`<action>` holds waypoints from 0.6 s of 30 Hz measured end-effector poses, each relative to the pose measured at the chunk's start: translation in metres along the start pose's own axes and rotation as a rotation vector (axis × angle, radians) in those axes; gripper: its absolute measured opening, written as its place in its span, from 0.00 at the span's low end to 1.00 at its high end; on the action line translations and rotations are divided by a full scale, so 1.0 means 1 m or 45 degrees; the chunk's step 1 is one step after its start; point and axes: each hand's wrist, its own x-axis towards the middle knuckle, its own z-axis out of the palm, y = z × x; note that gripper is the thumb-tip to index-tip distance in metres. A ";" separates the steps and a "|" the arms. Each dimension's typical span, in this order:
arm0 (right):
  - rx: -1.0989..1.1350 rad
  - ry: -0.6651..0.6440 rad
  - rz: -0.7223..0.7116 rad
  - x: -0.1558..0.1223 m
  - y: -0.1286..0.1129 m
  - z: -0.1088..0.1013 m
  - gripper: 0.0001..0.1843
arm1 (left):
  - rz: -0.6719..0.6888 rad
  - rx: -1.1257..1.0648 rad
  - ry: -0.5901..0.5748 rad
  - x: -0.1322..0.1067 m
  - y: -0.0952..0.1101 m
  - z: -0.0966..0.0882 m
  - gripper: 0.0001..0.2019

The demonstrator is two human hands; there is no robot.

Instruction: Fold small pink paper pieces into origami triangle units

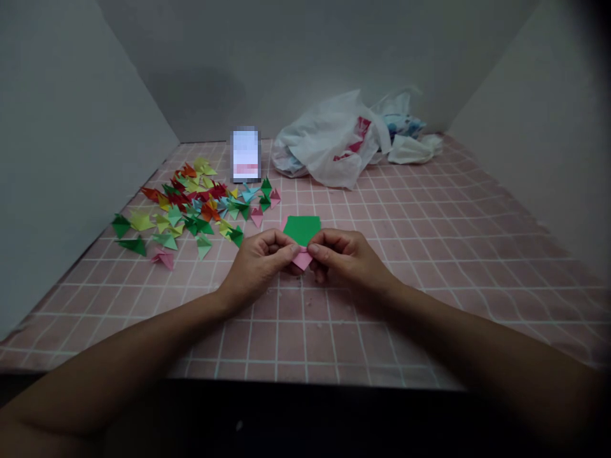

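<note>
While pinching a green-and-pink folded paper (304,229) from both sides, gripped its edges between thumb and finger of left hand (265,254) and right hand (341,254), with other fingers curled. Held its pink tip (302,261) between both thumbs and its green face upward beyond, probably for even pressure along a fold. Could not tell touching from hovering over the tabletop (405,210). Saw many-coloured pointed paper pieces (191,196) beyond and left of left hand, loosely scattered, perhaps gathered there for room around both hands. Had a phone (245,156) upright farther beyond left hand, perhaps for easy viewing. Noticed a white plastic bag (324,143) with red print well beyond right hand, bulging as if filled, but could not make out contents. Saw a blue-patterned bundle (403,125) beyond and right of right hand, with a crumpled white wrapper (411,150) before it.
</note>
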 end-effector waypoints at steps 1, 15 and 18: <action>0.000 0.007 0.001 0.000 0.000 0.000 0.14 | 0.000 0.000 -0.006 0.000 0.000 0.000 0.13; -0.051 0.122 0.013 -0.001 -0.002 0.003 0.15 | 0.037 -0.001 -0.063 0.003 -0.002 -0.002 0.16; -0.054 0.136 0.011 -0.002 -0.001 0.005 0.14 | 0.066 0.031 -0.055 0.003 -0.002 -0.002 0.16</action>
